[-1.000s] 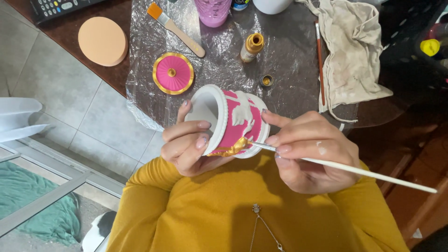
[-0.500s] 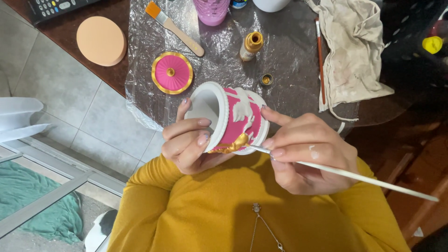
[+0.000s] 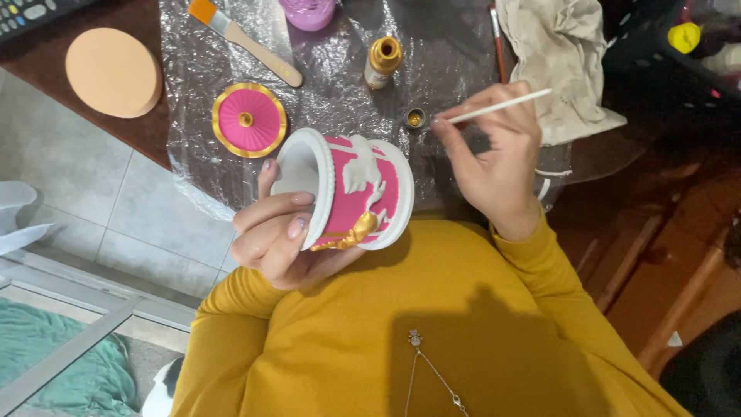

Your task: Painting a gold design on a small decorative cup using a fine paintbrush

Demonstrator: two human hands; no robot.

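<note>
My left hand (image 3: 274, 235) grips a pink and white ceramic pot (image 3: 351, 193) by its open rim, lying on its side above my lap, with gold trim on its lower edge. My right hand (image 3: 494, 158) holds a thin white paintbrush (image 3: 502, 106), its tip at a small cap of gold paint (image 3: 415, 118) on the table. A gold paint bottle (image 3: 381, 60) stands just beyond the cap. The pot's pink lid with gold rim (image 3: 248, 120) lies on the plastic sheet (image 3: 332, 93) to the left.
A flat wooden-handled brush (image 3: 243, 40) and a purple cup (image 3: 309, 11) lie at the back of the sheet. A beige cloth (image 3: 559, 66) and a red-handled brush (image 3: 498, 38) sit to the right. A round peach disc (image 3: 112, 71) rests at the left. Tiled floor lies below.
My right hand has lifted the paintbrush away from the pot's gold trim and moved it up to the gold paint cap. The pot stays in my left hand.
</note>
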